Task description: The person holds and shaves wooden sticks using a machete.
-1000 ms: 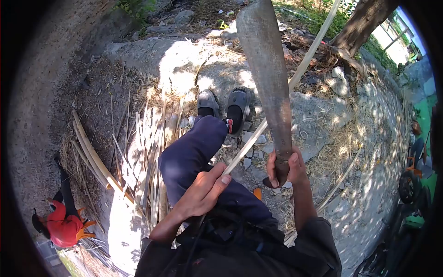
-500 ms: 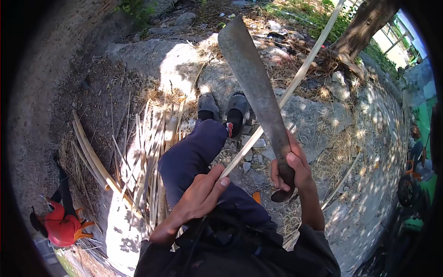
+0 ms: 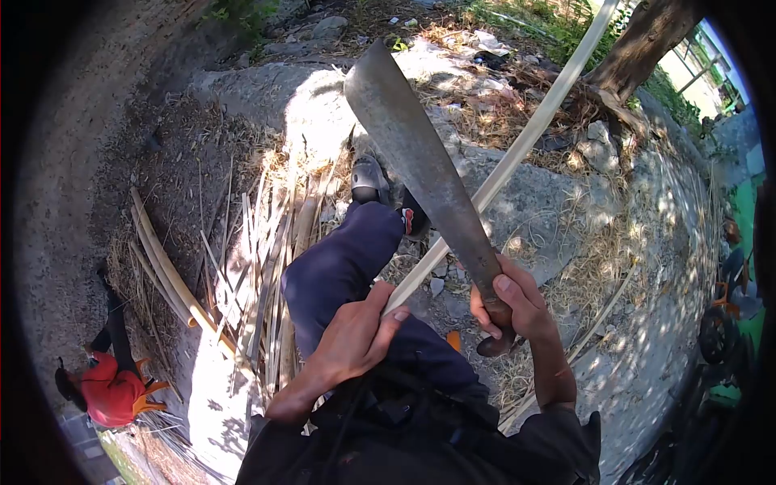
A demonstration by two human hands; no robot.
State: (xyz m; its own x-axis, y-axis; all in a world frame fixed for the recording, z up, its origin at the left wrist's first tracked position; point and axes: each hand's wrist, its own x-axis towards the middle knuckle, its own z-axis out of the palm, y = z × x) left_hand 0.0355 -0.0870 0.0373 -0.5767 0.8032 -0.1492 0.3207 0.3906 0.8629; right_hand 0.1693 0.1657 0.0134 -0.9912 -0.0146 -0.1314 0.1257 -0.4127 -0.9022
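Observation:
My right hand is wrapped around the handle of a machete, whose broad, worn blade slants up and to the left. My left hand is closed on the lower end of a long pale strip that looks like split bamboo. The strip runs up to the far right and passes behind the blade. Whether blade and strip touch, I cannot tell. Below the hands are my dark trouser legs, and one dark shoe shows to the left of the blade.
Pale split strips lie in a pile at my left, beside thicker curved poles. A person in red sits at the far left on an orange chair. A tree trunk stands at the upper right; wheels show at the right edge.
The machete has tilted further left, its tip lower and its handle slightly lower and right. The strip's far end has shifted a little right. Both hands keep their hold.

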